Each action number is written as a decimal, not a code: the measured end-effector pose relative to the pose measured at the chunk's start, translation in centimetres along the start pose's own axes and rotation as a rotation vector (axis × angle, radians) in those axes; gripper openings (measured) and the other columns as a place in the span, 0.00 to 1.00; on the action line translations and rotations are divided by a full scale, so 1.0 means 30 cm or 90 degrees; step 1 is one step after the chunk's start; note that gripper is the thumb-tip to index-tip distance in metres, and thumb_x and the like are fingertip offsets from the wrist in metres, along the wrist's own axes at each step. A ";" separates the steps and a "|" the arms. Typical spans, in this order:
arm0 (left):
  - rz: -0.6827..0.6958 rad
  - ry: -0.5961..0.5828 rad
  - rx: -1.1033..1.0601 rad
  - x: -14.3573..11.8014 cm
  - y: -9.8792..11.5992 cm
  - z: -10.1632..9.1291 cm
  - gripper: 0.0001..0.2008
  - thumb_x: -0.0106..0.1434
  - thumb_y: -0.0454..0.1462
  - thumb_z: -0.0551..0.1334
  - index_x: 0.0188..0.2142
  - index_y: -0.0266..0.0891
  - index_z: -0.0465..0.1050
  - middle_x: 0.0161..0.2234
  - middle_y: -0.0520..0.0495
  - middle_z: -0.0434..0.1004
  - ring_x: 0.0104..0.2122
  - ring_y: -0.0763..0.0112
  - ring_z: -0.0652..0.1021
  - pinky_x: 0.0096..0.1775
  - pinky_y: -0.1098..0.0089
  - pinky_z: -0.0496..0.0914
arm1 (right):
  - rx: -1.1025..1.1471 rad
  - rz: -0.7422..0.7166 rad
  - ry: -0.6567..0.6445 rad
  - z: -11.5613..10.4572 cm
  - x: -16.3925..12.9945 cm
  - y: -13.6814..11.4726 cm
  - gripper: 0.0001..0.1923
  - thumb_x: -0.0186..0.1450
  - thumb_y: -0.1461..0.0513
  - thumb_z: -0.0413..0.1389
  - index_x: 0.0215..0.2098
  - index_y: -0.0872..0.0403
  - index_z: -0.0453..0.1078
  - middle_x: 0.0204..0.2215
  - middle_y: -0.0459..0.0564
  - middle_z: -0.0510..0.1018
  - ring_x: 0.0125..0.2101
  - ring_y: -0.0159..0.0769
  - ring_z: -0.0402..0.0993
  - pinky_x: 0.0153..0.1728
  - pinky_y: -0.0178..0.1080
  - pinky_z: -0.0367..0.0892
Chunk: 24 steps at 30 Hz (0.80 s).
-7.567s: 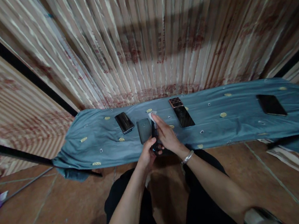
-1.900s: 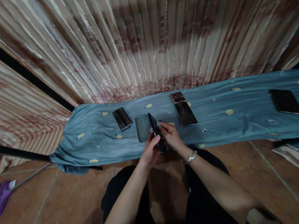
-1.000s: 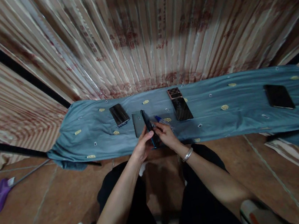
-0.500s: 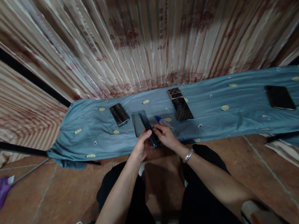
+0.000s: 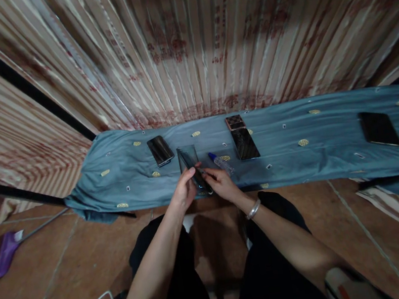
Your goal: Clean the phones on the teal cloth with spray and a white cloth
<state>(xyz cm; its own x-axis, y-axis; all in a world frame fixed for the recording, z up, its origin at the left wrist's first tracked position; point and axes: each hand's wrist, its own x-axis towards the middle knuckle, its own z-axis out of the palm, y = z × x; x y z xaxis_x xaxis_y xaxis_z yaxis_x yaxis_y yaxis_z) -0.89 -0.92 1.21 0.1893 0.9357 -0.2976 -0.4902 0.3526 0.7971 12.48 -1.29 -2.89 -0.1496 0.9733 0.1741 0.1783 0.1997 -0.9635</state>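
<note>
phone (image 5: 196, 174) being held at near tabletop (image 5: 336, 159) edge, long axis lying 11-to-5 | left hand (image 5: 182, 192) gripping its 9 o'clock side, fingers clamped | right hand (image 5: 220, 184) pinching 3 o'clock edge | both equally near | blue-capped bottle (image 5: 220, 163) lying at 2 o'clock

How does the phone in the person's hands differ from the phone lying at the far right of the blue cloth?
The held phone is gripped by both the left hand and right hand; the far-right phone lies untouched. The held phone is tilted up on edge, while the far-right phone lies flat on the blue cloth. The held phone has other phones close by; the far-right phone lies alone. Both are dark and rectangular.
</note>
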 end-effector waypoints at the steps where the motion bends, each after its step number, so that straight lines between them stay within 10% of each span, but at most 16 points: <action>1: 0.002 0.009 0.002 0.004 0.005 -0.004 0.19 0.45 0.44 0.70 0.34 0.35 0.78 0.36 0.42 0.82 0.46 0.56 0.78 0.46 0.65 0.69 | 0.003 0.003 -0.007 0.001 -0.004 -0.005 0.16 0.66 0.60 0.51 0.46 0.53 0.76 0.39 0.48 0.83 0.39 0.40 0.78 0.44 0.41 0.71; 14: 0.070 0.132 -0.056 0.035 0.026 -0.028 0.19 0.40 0.38 0.75 0.27 0.38 0.68 0.31 0.51 0.77 0.42 0.64 0.78 0.45 0.63 0.70 | -0.096 0.000 -0.122 -0.028 -0.063 -0.067 0.19 0.63 0.66 0.49 0.47 0.55 0.76 0.26 0.43 0.79 0.22 0.29 0.68 0.26 0.30 0.61; 24: 0.214 0.216 0.049 0.043 0.019 -0.019 0.22 0.40 0.37 0.75 0.32 0.40 0.68 0.28 0.57 0.72 0.31 0.76 0.73 0.37 0.73 0.66 | -0.175 -0.119 -0.053 -0.034 -0.097 -0.100 0.17 0.67 0.65 0.48 0.50 0.51 0.74 0.43 0.52 0.82 0.44 0.41 0.78 0.47 0.42 0.71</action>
<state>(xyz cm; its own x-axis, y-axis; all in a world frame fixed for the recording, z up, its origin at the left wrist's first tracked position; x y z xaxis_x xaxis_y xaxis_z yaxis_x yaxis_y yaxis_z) -1.43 0.48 0.99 -0.2628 0.9513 -0.1611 -0.4096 0.0411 0.9113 13.36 -4.60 -0.31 -0.2808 0.9069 0.3140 0.3944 0.4073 -0.8237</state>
